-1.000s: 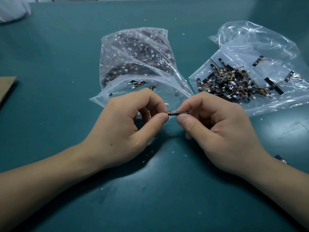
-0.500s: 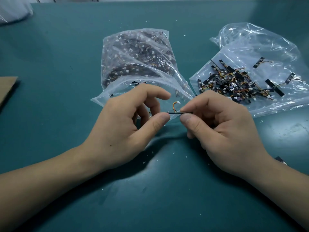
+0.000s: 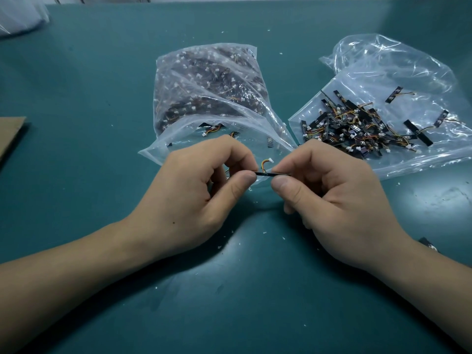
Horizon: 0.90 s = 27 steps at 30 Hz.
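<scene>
Both hands pinch one thin black strip (image 3: 265,174) edge-on, the left hand (image 3: 201,200) at one end, the right hand (image 3: 332,203) at the other, above the table (image 3: 76,85)

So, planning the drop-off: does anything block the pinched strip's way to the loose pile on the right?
Nothing visible does: left hand and right hand pinch the strip; the pile lies just beyond the right hand.

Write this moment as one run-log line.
left hand: pinches black strip | right hand: pinches other end | wire tail: curls upward
</scene>
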Motion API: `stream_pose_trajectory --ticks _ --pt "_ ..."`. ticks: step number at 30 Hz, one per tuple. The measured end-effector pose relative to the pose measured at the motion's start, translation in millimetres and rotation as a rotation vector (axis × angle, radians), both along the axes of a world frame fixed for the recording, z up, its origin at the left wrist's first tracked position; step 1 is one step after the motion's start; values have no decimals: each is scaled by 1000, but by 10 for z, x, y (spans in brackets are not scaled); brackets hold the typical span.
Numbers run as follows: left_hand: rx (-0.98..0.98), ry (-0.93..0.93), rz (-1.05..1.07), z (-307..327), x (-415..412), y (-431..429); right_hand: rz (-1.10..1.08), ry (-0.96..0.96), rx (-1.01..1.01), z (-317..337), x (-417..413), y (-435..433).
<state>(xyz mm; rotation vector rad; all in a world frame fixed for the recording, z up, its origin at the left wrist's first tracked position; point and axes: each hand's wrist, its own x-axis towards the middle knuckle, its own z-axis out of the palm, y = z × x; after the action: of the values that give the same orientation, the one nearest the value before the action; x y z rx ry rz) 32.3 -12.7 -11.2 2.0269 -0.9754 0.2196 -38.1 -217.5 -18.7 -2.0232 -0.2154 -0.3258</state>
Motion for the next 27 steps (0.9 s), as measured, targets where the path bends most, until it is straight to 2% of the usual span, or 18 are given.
stream_pose_trajectory --ticks 16,27 --pt "-50 19 11 20 -15 5 5 -20 -22 17 0 -6" --pt "11 10 -28 10 -11 19 49 24 -47 30 -7 -4"
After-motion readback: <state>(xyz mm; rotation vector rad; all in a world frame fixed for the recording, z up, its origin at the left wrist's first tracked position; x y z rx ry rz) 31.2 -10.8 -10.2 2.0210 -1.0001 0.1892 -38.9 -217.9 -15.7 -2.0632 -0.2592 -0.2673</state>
